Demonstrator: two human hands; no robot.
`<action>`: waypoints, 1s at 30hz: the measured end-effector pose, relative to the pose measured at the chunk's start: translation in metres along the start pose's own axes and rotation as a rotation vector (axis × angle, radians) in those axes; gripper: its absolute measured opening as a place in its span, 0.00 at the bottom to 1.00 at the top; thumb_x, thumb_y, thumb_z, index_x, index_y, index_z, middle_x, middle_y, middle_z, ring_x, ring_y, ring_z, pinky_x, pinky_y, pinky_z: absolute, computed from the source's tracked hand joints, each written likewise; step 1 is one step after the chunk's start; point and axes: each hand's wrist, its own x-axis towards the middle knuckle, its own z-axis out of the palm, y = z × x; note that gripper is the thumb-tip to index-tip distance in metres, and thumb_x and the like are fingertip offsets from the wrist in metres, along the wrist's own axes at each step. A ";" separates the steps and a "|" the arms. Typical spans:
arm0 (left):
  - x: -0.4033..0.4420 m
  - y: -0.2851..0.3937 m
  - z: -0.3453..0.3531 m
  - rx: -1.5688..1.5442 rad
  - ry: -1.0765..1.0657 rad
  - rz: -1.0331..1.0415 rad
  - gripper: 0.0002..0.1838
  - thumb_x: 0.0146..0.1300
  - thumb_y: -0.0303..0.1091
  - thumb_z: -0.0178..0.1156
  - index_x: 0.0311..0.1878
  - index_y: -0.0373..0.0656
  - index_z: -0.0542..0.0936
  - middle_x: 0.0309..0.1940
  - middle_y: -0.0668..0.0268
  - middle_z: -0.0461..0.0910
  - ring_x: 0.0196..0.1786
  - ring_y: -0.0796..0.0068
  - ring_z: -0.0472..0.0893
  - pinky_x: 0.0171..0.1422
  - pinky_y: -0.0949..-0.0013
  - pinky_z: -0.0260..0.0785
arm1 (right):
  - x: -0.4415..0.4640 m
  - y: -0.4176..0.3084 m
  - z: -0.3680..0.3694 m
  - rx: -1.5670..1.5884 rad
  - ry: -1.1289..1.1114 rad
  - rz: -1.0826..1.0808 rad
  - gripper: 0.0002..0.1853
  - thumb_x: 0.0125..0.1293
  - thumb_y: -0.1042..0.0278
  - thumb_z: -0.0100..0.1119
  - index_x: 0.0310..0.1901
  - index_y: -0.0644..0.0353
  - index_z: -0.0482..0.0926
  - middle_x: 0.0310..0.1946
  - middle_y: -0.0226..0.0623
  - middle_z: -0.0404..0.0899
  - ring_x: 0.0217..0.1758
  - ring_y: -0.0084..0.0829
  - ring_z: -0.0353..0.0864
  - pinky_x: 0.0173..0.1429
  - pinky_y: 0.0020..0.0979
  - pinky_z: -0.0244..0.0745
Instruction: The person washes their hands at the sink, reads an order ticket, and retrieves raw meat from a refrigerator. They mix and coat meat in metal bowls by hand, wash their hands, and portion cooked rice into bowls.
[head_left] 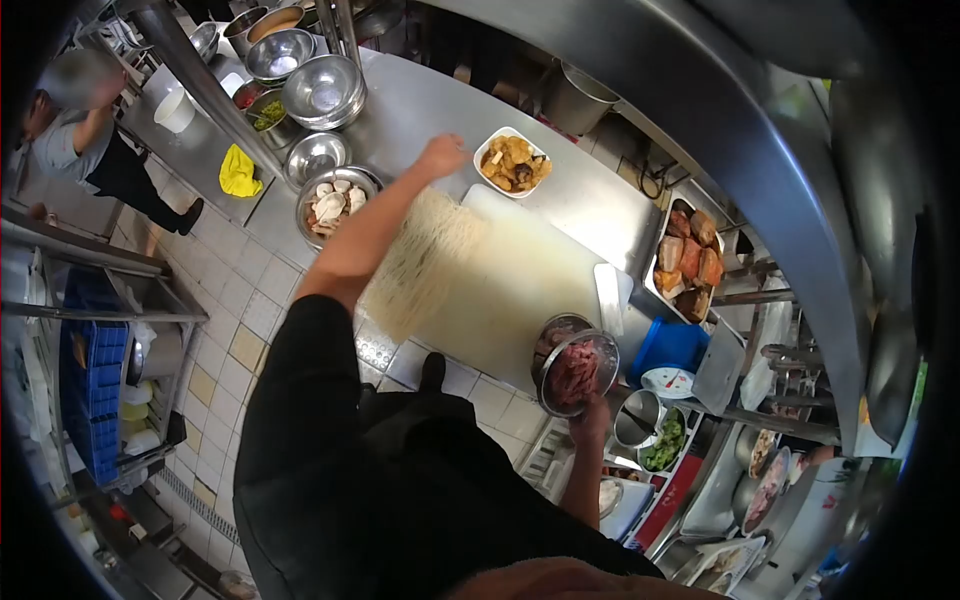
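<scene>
Over the steel table, my left hand [443,156] has its fingers drawn together beside a white dish of yellowish-brown food [513,163]; whatever they may hold is too small to make out. My right hand [591,422] grips the rim of a metal bowl [612,368] with raw red meat strips [576,374] in it. Another metal bowl with meat [556,328] is partly hidden behind it. A large pale cutting board [520,270] lies between my hands. Pale shredded strands [425,260] cover its left end, under my left forearm. A cleaver [608,298] rests at its right end.
Metal bowls [323,92] are stacked at the back left, near a bowl of pale pieces [333,205] and a yellow cloth [239,172]. On the right are a tray of browned meat chunks [688,255], a blue container [667,348] and a scale [668,382]. Another person [85,150] stands far left.
</scene>
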 end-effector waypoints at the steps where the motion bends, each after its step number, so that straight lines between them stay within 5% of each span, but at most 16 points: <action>1: 0.015 -0.013 0.030 0.011 0.069 0.012 0.16 0.58 0.36 0.58 0.44 0.35 0.81 0.38 0.49 0.82 0.42 0.57 0.83 0.48 0.61 0.76 | -0.005 -0.003 0.007 -0.030 0.015 -0.012 0.13 0.59 0.63 0.57 0.44 0.59 0.76 0.42 0.38 0.78 0.45 0.36 0.80 0.50 0.40 0.76; 2: 0.027 -0.015 0.041 -0.196 -0.018 -0.093 0.15 0.58 0.35 0.57 0.43 0.35 0.81 0.35 0.49 0.82 0.37 0.59 0.83 0.42 0.61 0.77 | -0.003 -0.006 0.010 -0.060 0.029 -0.028 0.14 0.60 0.63 0.56 0.45 0.59 0.75 0.42 0.37 0.78 0.46 0.36 0.80 0.51 0.40 0.76; 4: 0.039 -0.017 0.057 -0.617 -0.196 -0.308 0.14 0.58 0.33 0.56 0.40 0.33 0.81 0.29 0.50 0.82 0.27 0.62 0.84 0.31 0.62 0.79 | -0.004 -0.001 -0.013 -0.752 -0.032 -0.256 0.15 0.60 0.65 0.54 0.48 0.60 0.74 0.45 0.38 0.78 0.48 0.37 0.79 0.54 0.41 0.75; 6: 0.044 -0.016 0.068 -0.594 -0.220 -0.353 0.12 0.58 0.32 0.55 0.37 0.32 0.82 0.26 0.51 0.82 0.21 0.65 0.83 0.25 0.64 0.77 | 0.000 -0.003 -0.019 -0.764 0.008 -0.238 0.16 0.59 0.67 0.54 0.49 0.61 0.74 0.45 0.38 0.78 0.48 0.36 0.79 0.52 0.39 0.75; 8: 0.049 -0.021 0.078 -0.591 -0.202 -0.362 0.12 0.57 0.30 0.55 0.33 0.30 0.82 0.23 0.53 0.82 0.19 0.65 0.82 0.22 0.64 0.77 | -0.012 -0.010 0.008 -0.081 0.150 0.046 0.16 0.57 0.69 0.55 0.47 0.63 0.76 0.43 0.38 0.79 0.44 0.34 0.80 0.47 0.35 0.77; 14: 0.035 -0.001 0.078 -0.609 -0.030 -0.355 0.10 0.53 0.26 0.57 0.26 0.27 0.81 0.18 0.52 0.80 0.17 0.65 0.82 0.22 0.65 0.77 | -0.015 -0.004 0.007 -0.088 0.063 -0.025 0.16 0.59 0.68 0.51 0.49 0.63 0.74 0.45 0.40 0.77 0.48 0.37 0.79 0.50 0.41 0.77; 20: -0.009 0.032 0.004 -0.603 -0.015 -0.370 0.09 0.51 0.25 0.57 0.25 0.26 0.80 0.18 0.52 0.80 0.17 0.67 0.82 0.22 0.67 0.77 | -0.009 0.005 0.002 -0.173 0.095 -0.003 0.17 0.59 0.68 0.51 0.50 0.64 0.72 0.46 0.41 0.76 0.48 0.38 0.78 0.50 0.41 0.77; 27: -0.100 0.020 -0.112 -0.742 -0.061 -0.300 0.09 0.49 0.24 0.61 0.26 0.24 0.79 0.18 0.54 0.80 0.19 0.66 0.82 0.22 0.68 0.77 | -0.052 0.004 0.092 -0.074 -0.119 -0.055 0.24 0.61 0.66 0.49 0.58 0.68 0.67 0.53 0.45 0.74 0.56 0.45 0.76 0.60 0.48 0.72; 30: -0.159 -0.008 -0.181 -0.750 -0.105 -0.288 0.08 0.51 0.24 0.59 0.27 0.25 0.78 0.18 0.55 0.79 0.18 0.68 0.81 0.21 0.68 0.76 | -0.078 0.016 0.146 -0.099 -0.040 -0.029 0.19 0.60 0.67 0.51 0.52 0.63 0.72 0.45 0.40 0.78 0.47 0.37 0.80 0.50 0.41 0.77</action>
